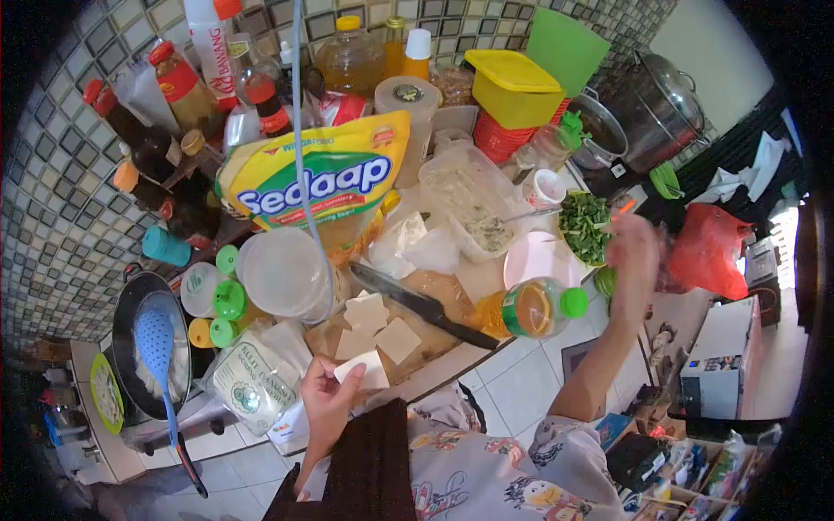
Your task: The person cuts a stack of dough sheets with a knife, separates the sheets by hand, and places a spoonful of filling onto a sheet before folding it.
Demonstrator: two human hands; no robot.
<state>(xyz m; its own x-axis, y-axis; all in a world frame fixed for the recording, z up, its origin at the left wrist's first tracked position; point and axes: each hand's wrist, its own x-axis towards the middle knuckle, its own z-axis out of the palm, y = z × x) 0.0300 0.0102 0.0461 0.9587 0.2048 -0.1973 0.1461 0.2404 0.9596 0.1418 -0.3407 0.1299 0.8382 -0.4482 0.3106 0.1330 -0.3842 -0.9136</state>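
Observation:
My left hand (328,399) pinches a square, pale dumpling wrapper (367,372) near the front edge of the counter. More wrappers (398,340) lie loose on the wooden board (434,286) just beyond it. A big dark-handled knife (417,301) rests across that board. At the right, my right hand (634,243) is raised beside a bowl of chopped greens (584,227); its fingers are blurred, so I cannot make out their pose. Close to my left hand lies a clear wrapper packet (256,378). A plastic tub with pale filling (469,204) stands behind the board.
An oil bottle (534,308) with a green cap lies at the counter edge. On the left a frying pan (130,347) holds a blue slotted spatula (155,334). A yellow Sedaap pouch (317,178), sauce bottles (187,82) and a yellow container (514,87) crowd the back.

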